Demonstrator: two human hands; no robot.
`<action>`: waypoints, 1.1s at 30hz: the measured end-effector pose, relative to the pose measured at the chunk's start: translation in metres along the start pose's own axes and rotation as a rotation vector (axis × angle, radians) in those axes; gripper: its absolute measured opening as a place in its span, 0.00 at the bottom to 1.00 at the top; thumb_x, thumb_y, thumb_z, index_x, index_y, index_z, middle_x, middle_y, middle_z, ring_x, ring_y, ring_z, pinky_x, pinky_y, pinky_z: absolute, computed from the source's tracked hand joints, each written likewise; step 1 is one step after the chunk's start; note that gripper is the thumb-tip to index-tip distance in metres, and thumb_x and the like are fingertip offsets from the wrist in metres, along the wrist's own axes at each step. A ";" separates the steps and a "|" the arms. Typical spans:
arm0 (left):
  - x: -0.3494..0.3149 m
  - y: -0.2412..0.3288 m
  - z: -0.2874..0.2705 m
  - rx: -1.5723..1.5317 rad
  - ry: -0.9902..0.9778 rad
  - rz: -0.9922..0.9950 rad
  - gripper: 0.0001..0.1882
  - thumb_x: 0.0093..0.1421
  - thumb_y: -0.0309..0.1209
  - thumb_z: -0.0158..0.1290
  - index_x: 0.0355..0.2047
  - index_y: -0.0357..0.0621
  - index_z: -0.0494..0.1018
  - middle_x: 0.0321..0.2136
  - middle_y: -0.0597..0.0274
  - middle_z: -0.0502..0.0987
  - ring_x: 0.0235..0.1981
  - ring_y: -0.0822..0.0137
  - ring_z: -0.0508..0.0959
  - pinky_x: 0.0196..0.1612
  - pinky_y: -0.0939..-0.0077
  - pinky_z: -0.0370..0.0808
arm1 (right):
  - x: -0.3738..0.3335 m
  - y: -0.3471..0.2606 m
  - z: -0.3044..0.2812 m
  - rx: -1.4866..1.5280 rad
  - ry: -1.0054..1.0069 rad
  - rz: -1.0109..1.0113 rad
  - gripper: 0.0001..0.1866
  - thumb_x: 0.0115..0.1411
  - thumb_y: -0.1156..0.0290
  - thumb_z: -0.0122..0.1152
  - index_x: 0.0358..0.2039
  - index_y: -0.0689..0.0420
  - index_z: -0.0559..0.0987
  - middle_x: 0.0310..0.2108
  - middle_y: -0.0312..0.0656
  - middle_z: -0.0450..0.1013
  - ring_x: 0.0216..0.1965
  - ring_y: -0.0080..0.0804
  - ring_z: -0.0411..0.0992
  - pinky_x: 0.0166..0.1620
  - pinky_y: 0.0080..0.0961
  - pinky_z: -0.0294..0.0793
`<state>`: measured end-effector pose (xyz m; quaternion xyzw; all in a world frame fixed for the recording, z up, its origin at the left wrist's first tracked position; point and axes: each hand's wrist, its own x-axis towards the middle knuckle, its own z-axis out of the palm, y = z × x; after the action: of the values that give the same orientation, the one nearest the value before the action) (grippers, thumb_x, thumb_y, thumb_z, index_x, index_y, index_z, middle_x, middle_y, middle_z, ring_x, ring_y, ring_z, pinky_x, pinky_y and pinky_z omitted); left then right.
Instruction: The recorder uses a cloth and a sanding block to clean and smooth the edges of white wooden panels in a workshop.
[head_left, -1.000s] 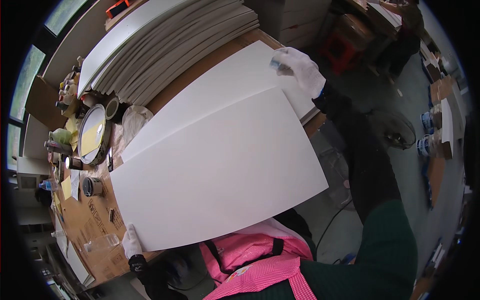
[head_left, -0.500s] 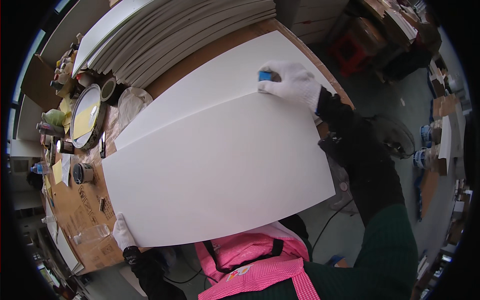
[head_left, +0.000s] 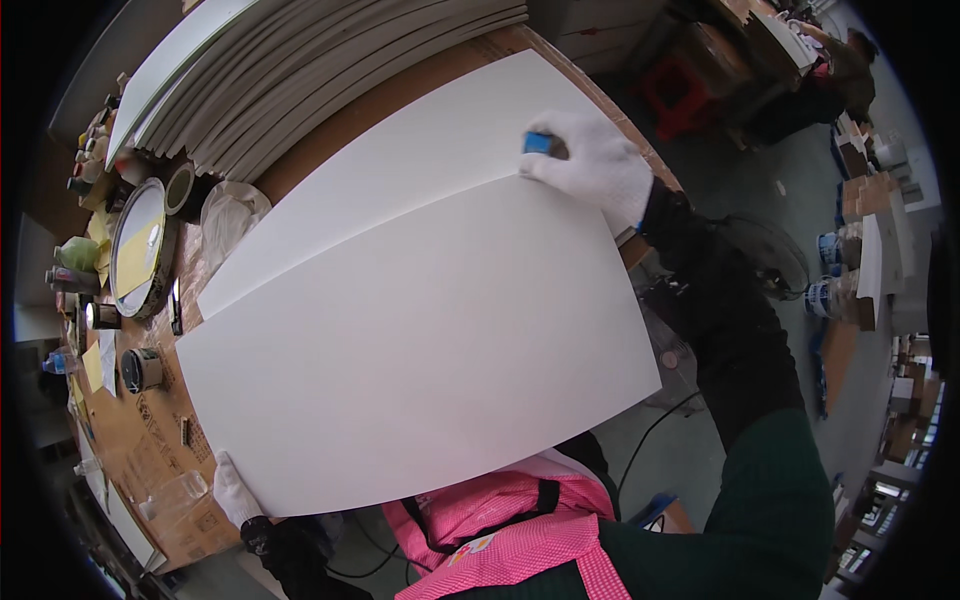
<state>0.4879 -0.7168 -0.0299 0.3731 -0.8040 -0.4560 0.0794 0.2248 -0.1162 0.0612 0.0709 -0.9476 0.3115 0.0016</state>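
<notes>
A large white panel (head_left: 420, 340) lies in front of me, its near edge reaching over the table's side toward my pink apron. Beneath it, a second white panel (head_left: 400, 160) shows beyond its far edge. In a white glove, my left hand (head_left: 235, 490) grips the near left corner of the top panel, with the thumb above. My right hand (head_left: 592, 165), also gloved, pinches a small blue block (head_left: 537, 143) at the top panel's far edge, toward its right end. The block's underside is hidden, so I cannot tell how it touches the edge.
Many white panels stand in a stack (head_left: 330, 75) at the back. Along the left are an open tin (head_left: 185, 190), a round lid (head_left: 140, 245), a small jar (head_left: 141, 370), a utility knife (head_left: 176, 307) and a clear bottle (head_left: 180, 495). A person (head_left: 850, 70) is at far right.
My view has shifted slightly, moving most of the scene leftward. The right hand with the blue block has slid a little to the right along the panel's far edge; the left keeps its corner.
</notes>
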 end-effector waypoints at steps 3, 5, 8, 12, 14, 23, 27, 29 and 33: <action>0.006 -0.007 -0.001 -0.015 -0.022 0.008 0.28 0.70 0.52 0.47 0.37 0.34 0.76 0.30 0.63 0.79 0.29 0.74 0.76 0.35 0.77 0.75 | -0.006 0.037 -0.037 -0.216 0.053 0.042 0.20 0.52 0.60 0.68 0.42 0.58 0.81 0.35 0.47 0.79 0.35 0.42 0.79 0.42 0.33 0.78; 0.005 -0.003 -0.001 0.034 -0.039 0.000 0.28 0.70 0.52 0.47 0.37 0.34 0.76 0.30 0.63 0.79 0.29 0.74 0.75 0.35 0.77 0.74 | -0.009 0.069 -0.055 -0.306 0.117 0.089 0.19 0.51 0.60 0.69 0.40 0.58 0.81 0.34 0.46 0.80 0.35 0.40 0.79 0.42 0.31 0.78; -0.016 0.022 0.016 -0.018 0.006 -0.006 0.27 0.71 0.51 0.47 0.38 0.34 0.75 0.30 0.64 0.78 0.29 0.75 0.74 0.35 0.78 0.74 | 0.000 0.049 -0.051 -0.057 0.117 0.154 0.17 0.56 0.62 0.67 0.42 0.59 0.81 0.35 0.42 0.80 0.39 0.31 0.79 0.45 0.29 0.77; -0.020 0.014 0.007 -0.082 -0.027 -0.006 0.26 0.71 0.50 0.47 0.41 0.33 0.75 0.33 0.64 0.78 0.32 0.75 0.75 0.38 0.78 0.74 | 0.011 -0.005 -0.031 -0.025 -0.021 0.072 0.18 0.58 0.64 0.67 0.45 0.61 0.81 0.37 0.42 0.80 0.41 0.30 0.78 0.47 0.27 0.76; -0.022 0.008 0.007 -0.126 -0.058 -0.019 0.26 0.71 0.49 0.47 0.44 0.32 0.75 0.35 0.63 0.79 0.34 0.74 0.76 0.40 0.78 0.74 | 0.019 -0.015 -0.018 -0.072 -0.114 0.067 0.20 0.59 0.64 0.68 0.48 0.63 0.80 0.40 0.44 0.80 0.43 0.32 0.78 0.50 0.26 0.76; -0.028 0.010 0.005 -0.168 -0.039 -0.013 0.25 0.71 0.46 0.49 0.46 0.30 0.74 0.38 0.62 0.79 0.39 0.73 0.75 0.46 0.77 0.73 | 0.042 -0.095 0.055 -0.106 -0.325 -0.019 0.21 0.60 0.64 0.65 0.52 0.58 0.78 0.45 0.46 0.79 0.46 0.37 0.78 0.52 0.29 0.76; -0.035 0.015 0.003 -0.131 -0.020 0.012 0.24 0.71 0.44 0.50 0.49 0.30 0.73 0.40 0.61 0.79 0.42 0.74 0.75 0.48 0.77 0.72 | 0.051 -0.142 0.113 -0.013 -0.350 -0.141 0.22 0.58 0.63 0.66 0.50 0.59 0.79 0.43 0.49 0.79 0.44 0.41 0.78 0.50 0.33 0.76; -0.039 0.026 0.009 -0.199 -0.026 0.006 0.25 0.70 0.43 0.51 0.53 0.30 0.72 0.45 0.60 0.78 0.45 0.72 0.75 0.52 0.76 0.71 | 0.054 -0.173 0.138 -0.028 -0.356 -0.215 0.20 0.58 0.65 0.66 0.50 0.60 0.79 0.42 0.49 0.80 0.43 0.39 0.79 0.49 0.31 0.77; -0.036 0.027 0.017 -0.214 -0.015 0.031 0.27 0.69 0.44 0.52 0.56 0.31 0.71 0.48 0.55 0.78 0.49 0.67 0.76 0.56 0.73 0.71 | 0.061 -0.233 0.186 0.009 -0.333 -0.375 0.18 0.58 0.67 0.66 0.47 0.62 0.79 0.38 0.51 0.80 0.41 0.40 0.79 0.46 0.31 0.78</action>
<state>0.4909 -0.6725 -0.0103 0.3467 -0.7571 -0.5405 0.1200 0.2033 -0.4194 0.0518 0.2958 -0.9037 0.2938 -0.0972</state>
